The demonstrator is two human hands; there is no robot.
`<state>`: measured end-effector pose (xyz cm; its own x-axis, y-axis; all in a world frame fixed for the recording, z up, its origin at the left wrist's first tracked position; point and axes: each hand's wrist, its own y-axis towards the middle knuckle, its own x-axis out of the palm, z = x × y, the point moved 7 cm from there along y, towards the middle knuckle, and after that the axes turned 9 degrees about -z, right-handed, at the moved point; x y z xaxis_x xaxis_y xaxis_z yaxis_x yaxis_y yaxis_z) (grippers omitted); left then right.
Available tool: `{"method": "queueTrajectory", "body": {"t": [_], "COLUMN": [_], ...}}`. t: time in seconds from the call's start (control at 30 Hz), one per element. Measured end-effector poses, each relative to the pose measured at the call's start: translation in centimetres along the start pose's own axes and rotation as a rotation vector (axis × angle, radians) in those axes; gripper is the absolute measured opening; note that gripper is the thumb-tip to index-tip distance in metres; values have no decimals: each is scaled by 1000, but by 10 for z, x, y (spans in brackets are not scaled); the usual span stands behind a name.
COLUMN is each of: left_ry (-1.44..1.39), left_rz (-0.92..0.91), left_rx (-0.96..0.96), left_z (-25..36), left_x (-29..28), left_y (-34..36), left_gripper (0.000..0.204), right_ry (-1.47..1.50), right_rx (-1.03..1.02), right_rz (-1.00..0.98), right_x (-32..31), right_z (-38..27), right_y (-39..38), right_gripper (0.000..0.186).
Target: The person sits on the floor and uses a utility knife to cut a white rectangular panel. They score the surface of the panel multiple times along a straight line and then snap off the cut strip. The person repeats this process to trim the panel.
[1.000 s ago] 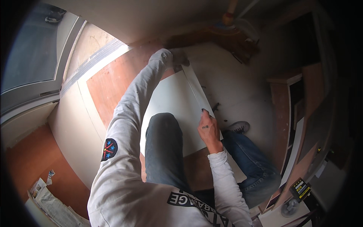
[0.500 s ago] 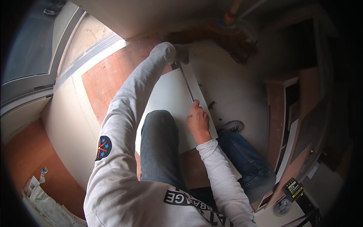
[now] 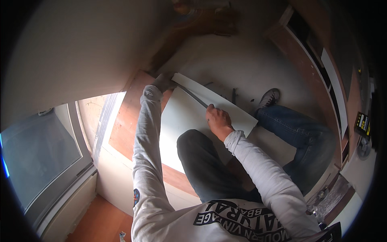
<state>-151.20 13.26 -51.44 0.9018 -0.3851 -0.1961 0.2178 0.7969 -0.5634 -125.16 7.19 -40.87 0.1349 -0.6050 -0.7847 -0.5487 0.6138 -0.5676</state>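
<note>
A white board [image 3: 177,125] lies in front of me, with my bent left knee over its near part. Across it runs a long, narrow grey strip [image 3: 193,96], straight and thin. My right hand [image 3: 219,121] is closed around the strip's near end, thumb along the top. At the far end, by the board's far corner, my left hand [image 3: 163,82] is closed; it looks dark, perhaps gloved. Shadow hides what its fingers hold. Right of the strip, a band of the board [image 3: 225,105] extends to its right edge.
Reddish-brown board [image 3: 129,117] lies beneath on the left, beside a glazed door [image 3: 56,149]. Small dark scraps [image 3: 234,95] are on the floor near my shoe [image 3: 269,98]. Wooden cabinet panels [image 3: 310,68] stand at the right, with a black and yellow box [image 3: 361,124] beside them.
My view has swung, so the door sits lower and the cabinet higher. Both hands remain at the strip's two ends, and the board appears more slanted. No release shows.
</note>
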Motion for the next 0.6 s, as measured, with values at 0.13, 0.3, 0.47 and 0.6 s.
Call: {"method": "queueTrajectory", "body": {"t": [0.13, 0.3, 0.47, 0.6], "left_ry": [85, 435, 1180, -137], "left_rz": [54, 244, 382, 382], "left_rx": [-298, -363, -163, -508], "left_z": [32, 41, 33, 29], "left_x": [6, 3, 7, 25], "left_y": [-25, -31, -43, -68], "left_gripper": [44, 34, 24, 34], "right_ry": [68, 119, 125, 120], "right_rx": [-3, 30, 42, 58], "right_rz": [-3, -14, 30, 44], "right_x": [-7, -10, 7, 13], "right_z": [-4, -11, -4, 16], "right_y": [-2, 3, 11, 14], "right_gripper": [11, 11, 10, 11]}}
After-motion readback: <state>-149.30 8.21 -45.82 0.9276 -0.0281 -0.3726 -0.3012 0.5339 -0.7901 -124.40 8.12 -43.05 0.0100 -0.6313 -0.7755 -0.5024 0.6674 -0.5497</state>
